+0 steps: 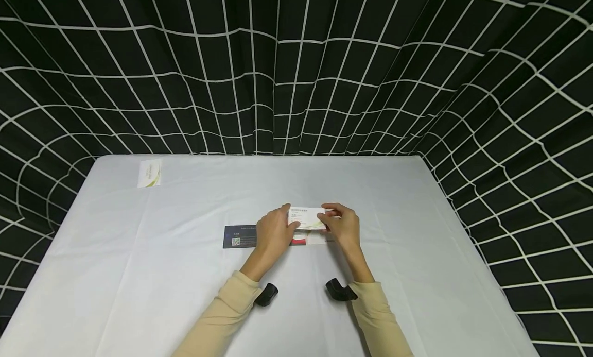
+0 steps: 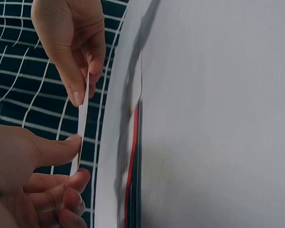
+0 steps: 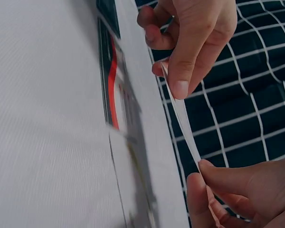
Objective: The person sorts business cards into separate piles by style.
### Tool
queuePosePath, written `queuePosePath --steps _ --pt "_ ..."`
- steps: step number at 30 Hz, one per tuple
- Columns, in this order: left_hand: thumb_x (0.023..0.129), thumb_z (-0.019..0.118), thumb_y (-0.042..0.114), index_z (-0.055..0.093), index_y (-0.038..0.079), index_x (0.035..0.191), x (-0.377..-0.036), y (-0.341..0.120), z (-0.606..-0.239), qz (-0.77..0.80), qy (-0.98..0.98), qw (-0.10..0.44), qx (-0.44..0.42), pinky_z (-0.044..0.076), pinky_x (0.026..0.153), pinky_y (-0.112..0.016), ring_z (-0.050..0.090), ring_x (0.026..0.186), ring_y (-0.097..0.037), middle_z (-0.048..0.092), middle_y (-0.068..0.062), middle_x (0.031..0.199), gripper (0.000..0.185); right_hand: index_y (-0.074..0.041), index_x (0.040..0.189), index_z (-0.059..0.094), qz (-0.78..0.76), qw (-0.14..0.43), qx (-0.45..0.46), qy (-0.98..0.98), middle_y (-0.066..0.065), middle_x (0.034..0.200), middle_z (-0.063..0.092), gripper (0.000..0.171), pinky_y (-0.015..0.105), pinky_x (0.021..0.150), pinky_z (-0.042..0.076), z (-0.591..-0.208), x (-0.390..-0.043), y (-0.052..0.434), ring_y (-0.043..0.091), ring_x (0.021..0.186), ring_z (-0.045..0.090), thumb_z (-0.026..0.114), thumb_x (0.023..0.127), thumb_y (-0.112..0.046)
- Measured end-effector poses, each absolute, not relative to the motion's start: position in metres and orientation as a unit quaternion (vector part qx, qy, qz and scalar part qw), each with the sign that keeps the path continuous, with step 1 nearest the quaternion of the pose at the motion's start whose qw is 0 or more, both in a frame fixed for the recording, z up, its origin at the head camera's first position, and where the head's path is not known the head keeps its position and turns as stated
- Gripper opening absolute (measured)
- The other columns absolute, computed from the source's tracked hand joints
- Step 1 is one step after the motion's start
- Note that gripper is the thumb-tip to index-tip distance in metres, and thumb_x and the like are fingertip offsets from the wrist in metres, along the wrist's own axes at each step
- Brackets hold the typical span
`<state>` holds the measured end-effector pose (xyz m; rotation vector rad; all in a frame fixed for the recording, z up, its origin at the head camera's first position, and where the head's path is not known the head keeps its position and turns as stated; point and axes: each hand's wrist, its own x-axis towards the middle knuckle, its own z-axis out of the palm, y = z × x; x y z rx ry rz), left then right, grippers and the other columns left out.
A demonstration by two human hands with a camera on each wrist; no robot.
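White card with green swoosh [image 1: 306,217] held between both hands, above the table centre.
Left hand [image 1: 273,232] and right hand [image 1: 342,225] each pinch one short end between thumb and fingers, lifting it clear of a row of cards [image 1: 241,236] on the white tablecloth [image 1: 139,274], apparently for reading. Another white card [image 1: 150,173] lies far left.

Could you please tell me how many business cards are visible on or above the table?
4: held card, dark card, red-white card beneath both hands, far-left card. More may be hidden.
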<state>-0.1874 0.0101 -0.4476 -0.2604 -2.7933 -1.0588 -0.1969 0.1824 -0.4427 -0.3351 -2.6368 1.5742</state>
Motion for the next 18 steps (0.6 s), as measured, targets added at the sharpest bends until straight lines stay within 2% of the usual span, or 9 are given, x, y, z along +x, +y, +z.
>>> queuePosePath --steps 4,7,14,18 --pt "0.08 0.079 0.008 0.068 -0.007 0.112 -0.186 0.025 -0.451 -0.362 -0.925 0.073 -0.091 0.041 0.046 -0.027 0.055 0.054 -0.015 0.066 -0.011 0.074 0.037 -0.003 0.105 0.074 0.481 0.026 -0.116 -0.869 0.014 0.085 0.071 0.025 0.022 0.052 0.048 -0.447 -0.192 0.2 0.016 0.056 0.063 0.078 0.082 -0.009" --pt "0.081 0.077 0.005 0.07 -0.007 0.109 -0.186 0.033 -0.453 -0.365 -0.924 0.064 -0.094 0.044 0.047 -0.028 0.059 0.057 -0.016 0.068 -0.012 0.079 0.031 -0.003 0.106 0.074 0.465 0.021 -0.119 -0.877 0.012 0.084 0.071 0.025 0.021 0.052 0.045 -0.451 -0.188 0.21 0.012 0.057 0.061 0.078 0.082 -0.011" --pt "0.079 0.079 0.005 0.072 -0.005 0.103 -0.186 0.046 -0.458 -0.363 -0.924 0.053 -0.107 0.045 0.052 -0.03 0.06 0.061 -0.016 0.065 -0.006 0.072 0.027 -0.002 0.107 0.073 0.46 0.022 -0.114 -0.88 0.011 0.081 0.07 0.025 0.021 0.051 0.043 -0.459 -0.181 0.227 0.013 0.056 0.061 0.077 0.084 -0.01" --pt "0.079 0.078 0.004 0.072 -0.006 0.102 -0.186 0.052 -0.462 -0.361 -0.924 0.047 -0.114 0.045 0.052 -0.029 0.06 0.061 -0.016 0.067 -0.007 0.075 0.026 -0.002 0.105 0.073 0.456 0.026 -0.117 -0.882 0.009 0.079 0.07 0.024 0.021 0.051 0.043 -0.462 -0.178 0.233 0.012 0.055 0.059 0.077 0.083 -0.009"
